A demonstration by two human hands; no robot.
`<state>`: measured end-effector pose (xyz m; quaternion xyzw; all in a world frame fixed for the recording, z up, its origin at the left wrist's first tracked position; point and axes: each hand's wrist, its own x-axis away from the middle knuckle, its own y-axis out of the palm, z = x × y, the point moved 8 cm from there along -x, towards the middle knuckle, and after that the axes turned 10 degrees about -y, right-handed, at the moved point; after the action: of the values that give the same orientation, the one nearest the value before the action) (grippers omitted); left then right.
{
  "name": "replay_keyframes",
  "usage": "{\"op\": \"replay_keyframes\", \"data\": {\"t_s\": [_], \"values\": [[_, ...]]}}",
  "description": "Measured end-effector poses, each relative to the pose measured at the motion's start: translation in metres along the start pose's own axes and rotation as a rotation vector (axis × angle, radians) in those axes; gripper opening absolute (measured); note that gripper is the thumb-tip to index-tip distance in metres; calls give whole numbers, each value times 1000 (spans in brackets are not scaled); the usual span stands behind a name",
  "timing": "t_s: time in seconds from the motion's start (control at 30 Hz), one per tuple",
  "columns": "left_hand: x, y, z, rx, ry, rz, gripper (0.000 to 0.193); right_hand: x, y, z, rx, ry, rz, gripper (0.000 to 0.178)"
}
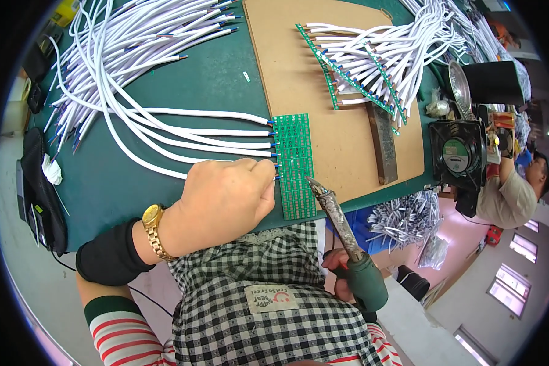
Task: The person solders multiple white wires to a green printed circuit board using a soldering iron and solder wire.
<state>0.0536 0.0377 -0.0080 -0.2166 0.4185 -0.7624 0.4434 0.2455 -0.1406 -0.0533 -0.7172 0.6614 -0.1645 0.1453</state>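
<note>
My left hand (229, 192) is closed at the left edge of a green circuit board panel (294, 165), gripping the end of a white cable (175, 174); its fingertips are hidden behind the knuckles. Several other white cables (213, 114) run from the left to that same edge, their blue wire ends meeting the board. In my right hand (340, 271), fingers wrapped round its green handle, is a soldering iron (335, 219). Its tip shows over the right part of the board, and I cannot tell whether it touches. The board lies across the mat and the brown sheet.
A large bundle of white cables (128, 46) covers the far left of the green mat (219, 79). On the brown sheet (348, 152), boards with cables attached (360, 76) rest by a dark bar (381, 143). A small fan (457, 152) stands at right; another person (512, 192) sits beyond.
</note>
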Motion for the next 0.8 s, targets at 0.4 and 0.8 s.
{"op": "replay_keyframes", "data": {"t_s": [0.4,0.8], "values": [[-1,-1,1,-1,5,-2,16,7,7,7,-475,37,228,29],[-1,0,3,-45,22,-12,15,-121,44,-42,-1247,-258,320,37]]}}
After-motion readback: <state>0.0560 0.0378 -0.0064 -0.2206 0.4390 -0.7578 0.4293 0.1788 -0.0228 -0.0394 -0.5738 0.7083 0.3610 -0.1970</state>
